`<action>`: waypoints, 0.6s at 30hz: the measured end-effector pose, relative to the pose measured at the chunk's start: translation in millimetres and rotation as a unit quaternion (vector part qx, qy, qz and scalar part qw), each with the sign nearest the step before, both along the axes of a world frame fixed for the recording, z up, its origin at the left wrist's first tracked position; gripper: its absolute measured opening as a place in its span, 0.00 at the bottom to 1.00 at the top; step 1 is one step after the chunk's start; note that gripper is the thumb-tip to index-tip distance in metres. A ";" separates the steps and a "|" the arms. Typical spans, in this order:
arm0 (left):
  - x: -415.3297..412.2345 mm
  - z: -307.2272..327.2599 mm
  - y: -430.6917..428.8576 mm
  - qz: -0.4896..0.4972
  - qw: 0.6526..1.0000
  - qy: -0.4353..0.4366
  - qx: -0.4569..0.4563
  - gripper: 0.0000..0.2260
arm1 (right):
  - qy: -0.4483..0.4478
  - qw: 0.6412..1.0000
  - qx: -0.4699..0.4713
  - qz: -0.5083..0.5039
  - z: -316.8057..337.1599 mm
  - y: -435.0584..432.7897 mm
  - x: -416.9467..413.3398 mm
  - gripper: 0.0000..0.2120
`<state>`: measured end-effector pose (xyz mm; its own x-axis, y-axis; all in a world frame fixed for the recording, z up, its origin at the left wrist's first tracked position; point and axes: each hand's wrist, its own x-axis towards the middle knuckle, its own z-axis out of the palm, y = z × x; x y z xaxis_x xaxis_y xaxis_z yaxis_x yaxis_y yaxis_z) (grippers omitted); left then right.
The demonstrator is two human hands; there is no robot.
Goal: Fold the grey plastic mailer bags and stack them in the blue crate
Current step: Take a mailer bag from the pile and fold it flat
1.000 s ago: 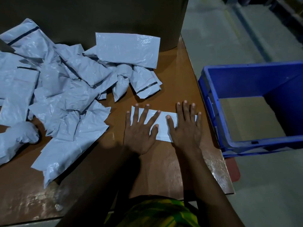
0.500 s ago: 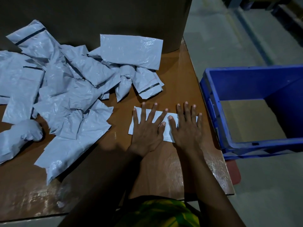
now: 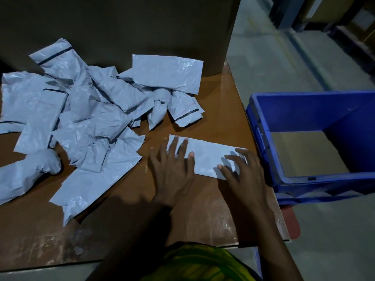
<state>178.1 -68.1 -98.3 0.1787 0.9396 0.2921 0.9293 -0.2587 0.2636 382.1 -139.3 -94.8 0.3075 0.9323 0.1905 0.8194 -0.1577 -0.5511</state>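
Observation:
A folded grey mailer bag [image 3: 207, 157] lies flat on the brown table [image 3: 223, 110] near its right edge. My left hand [image 3: 172, 171] rests on the bag's left end with fingers straight and spread. My right hand [image 3: 243, 175] touches the bag's right end with its fingertips, fingers slightly bent and lifted. A heap of crumpled grey mailer bags [image 3: 81, 118] covers the table's left half. The blue crate [image 3: 316, 142] stands on the floor just right of the table; I see no bags in it, only a bare tan bottom.
A large dark cardboard box [image 3: 121, 27] stands at the table's back edge behind the heap. One flatter bag [image 3: 166, 74] leans against it. Grey concrete floor [image 3: 324, 230] stretches to the right, with shelving at the far top right.
My hands have slid apart along the folded bag, left toward its left end, right toward its right end. The right hand's fingers have lifted from flat to fingertip contact.

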 end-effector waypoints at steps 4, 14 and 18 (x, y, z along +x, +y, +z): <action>-13.3 -0.5 -16.2 0.126 0.987 0.023 -0.099 0.26 | -0.004 0.999 -0.017 0.038 -2.1 -30.9 8.4 0.16; -30.2 14.3 -12.8 0.043 0.996 -0.075 -0.015 0.25 | -0.048 0.996 0.061 0.048 -1.8 -21.0 6.9 0.04; -43.0 30.2 -3.1 0.035 0.986 -0.165 0.012 0.09 | -0.085 0.987 0.131 0.035 21.1 -8.1 20.5 0.08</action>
